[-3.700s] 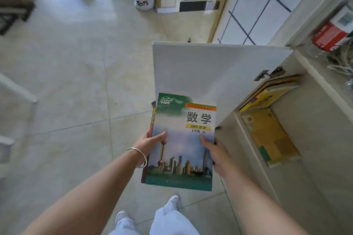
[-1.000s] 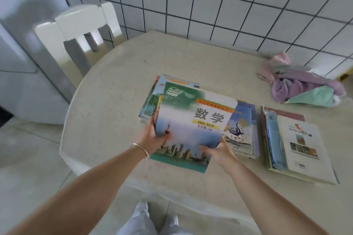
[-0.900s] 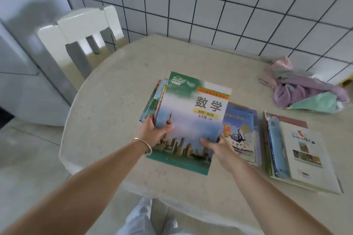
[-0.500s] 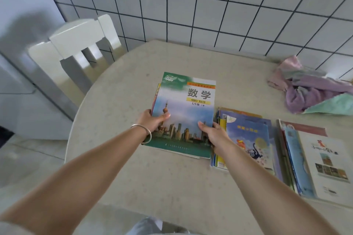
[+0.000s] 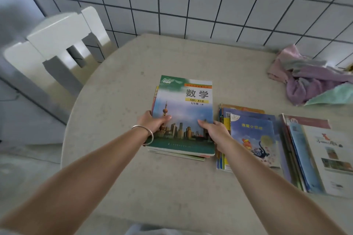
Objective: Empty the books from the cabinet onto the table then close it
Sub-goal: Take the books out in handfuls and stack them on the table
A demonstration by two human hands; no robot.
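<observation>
A maths textbook (image 5: 183, 108) with a skyline cover tops a small stack of books lying flat on the beige table (image 5: 118, 116). My left hand (image 5: 152, 121) grips the stack's left edge, thumb on the cover. Over at the stack's lower right corner, my right hand (image 5: 212, 130) holds it the same way. Two more book piles lie to the right: a blue-covered pile (image 5: 252, 135) and a pile topped by a white book (image 5: 328, 156). The cabinet is out of view.
A white chair (image 5: 57, 40) stands at the table's left end. Crumpled purple, pink and green cloths (image 5: 313, 80) lie at the back right. A white tiled wall (image 5: 191, 0) runs behind the table. Grey floor shows at the left.
I carried the stack from the cabinet to the table. Over the last second it came down left of the blue-covered pile and now rests flat, both hands still on it.
</observation>
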